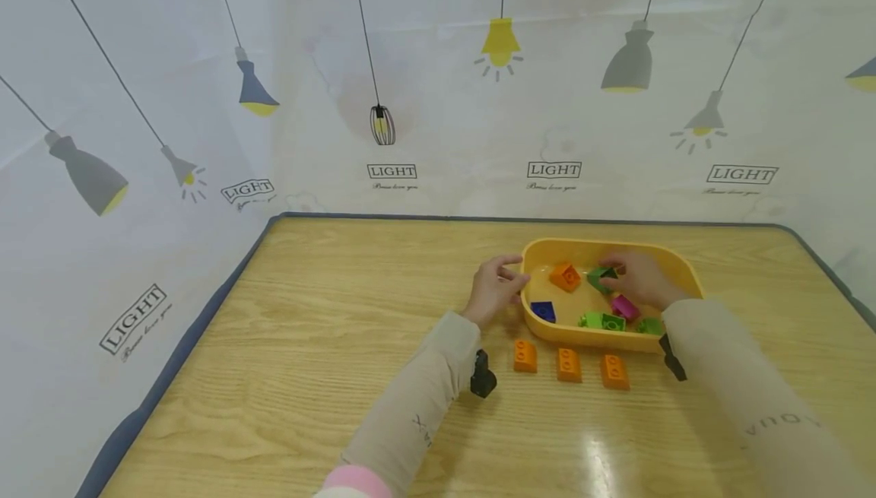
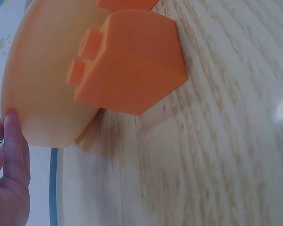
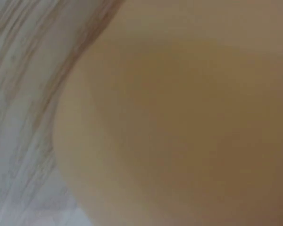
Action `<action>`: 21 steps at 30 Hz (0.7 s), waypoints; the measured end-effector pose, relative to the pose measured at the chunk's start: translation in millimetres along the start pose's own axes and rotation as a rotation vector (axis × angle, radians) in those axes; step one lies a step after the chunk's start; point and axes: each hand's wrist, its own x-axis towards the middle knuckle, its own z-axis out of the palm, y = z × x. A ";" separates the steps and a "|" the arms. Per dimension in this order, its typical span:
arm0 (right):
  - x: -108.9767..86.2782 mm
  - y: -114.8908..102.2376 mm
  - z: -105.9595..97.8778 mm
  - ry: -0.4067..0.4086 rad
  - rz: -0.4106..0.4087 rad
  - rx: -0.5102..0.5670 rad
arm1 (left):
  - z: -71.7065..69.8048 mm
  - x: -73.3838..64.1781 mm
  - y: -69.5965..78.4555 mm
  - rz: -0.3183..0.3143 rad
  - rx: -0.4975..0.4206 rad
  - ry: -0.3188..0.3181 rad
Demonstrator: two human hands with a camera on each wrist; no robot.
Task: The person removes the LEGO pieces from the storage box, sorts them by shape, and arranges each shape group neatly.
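A yellow-orange plastic tray stands on the table with loose toy building blocks in it. My right hand reaches into it and pinches a dark green block between thumb and fingers. At the tray's left end, the fairly straight fingers of my left hand touch the outside of the wall, as the left wrist view also shows. The right wrist view holds only the blurred tray wall; the right hand is hidden there.
Inside the tray lie an orange block, a dark blue block, a magenta block and several green blocks. Three orange blocks stand in a row before it: left, middle, right. A printed sheet backs the table.
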 end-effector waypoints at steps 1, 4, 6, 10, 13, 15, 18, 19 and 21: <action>-0.1 0.6 0.7 0.000 0.001 0.008 | 0.0 -0.3 0.1 0.001 -0.001 -0.001; -0.4 2.0 2.0 -0.014 0.017 0.039 | 0.1 -0.5 0.2 0.002 0.001 -0.001; -0.5 3.5 2.8 -0.014 0.019 0.065 | 0.3 -0.6 0.2 0.005 0.003 0.000; -1.2 5.1 3.7 -0.006 0.012 0.093 | 0.3 -1.4 1.0 -0.001 0.014 0.006; -1.8 5.5 3.6 0.000 0.012 0.098 | 0.2 -1.5 1.4 -0.009 0.017 0.012; -2.2 5.3 3.3 0.001 0.020 0.098 | 0.2 -1.4 1.5 -0.011 0.014 0.014; -2.5 4.6 2.8 -0.006 0.041 0.094 | 0.4 -1.5 2.1 -0.012 0.011 0.017; -2.6 4.2 2.7 -0.007 0.045 0.090 | 0.5 -1.5 2.3 -0.011 0.010 0.016; -2.4 4.2 2.7 -0.010 0.047 0.083 | 0.8 -1.8 3.0 -0.009 0.011 0.015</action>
